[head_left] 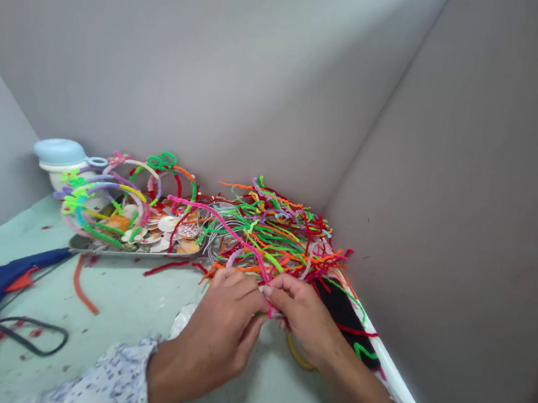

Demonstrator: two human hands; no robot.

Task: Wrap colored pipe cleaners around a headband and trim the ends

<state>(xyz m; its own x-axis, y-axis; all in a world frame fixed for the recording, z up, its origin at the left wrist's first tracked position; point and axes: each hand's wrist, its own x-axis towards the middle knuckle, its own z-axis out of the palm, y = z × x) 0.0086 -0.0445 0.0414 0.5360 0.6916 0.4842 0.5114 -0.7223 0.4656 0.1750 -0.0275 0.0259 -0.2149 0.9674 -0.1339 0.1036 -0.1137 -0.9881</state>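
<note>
A long pink pipe cleaner (228, 226) runs from the pile at the back down into my fingers. My right hand (311, 321) pinches it near its lower end. Right beside it, my left hand (225, 322) is closed too, with fingertips meeting at the same spot; the pink strand passes between both hands. Below my right hand a yellow curved band (300, 353) shows, partly hidden by the wrist; whether it joins what I hold, I cannot tell. Behind my hands lies a heap of coloured pipe cleaners (271, 227).
A metal tray (136, 253) holds seashells (168, 224) and several fuzzy-wrapped headbands (130, 193). A blue glue gun (16, 268) with a black cord lies at left. Behind the tray stands a white container with a light-blue lid (62, 153). Walls (243, 83) close off the back and right.
</note>
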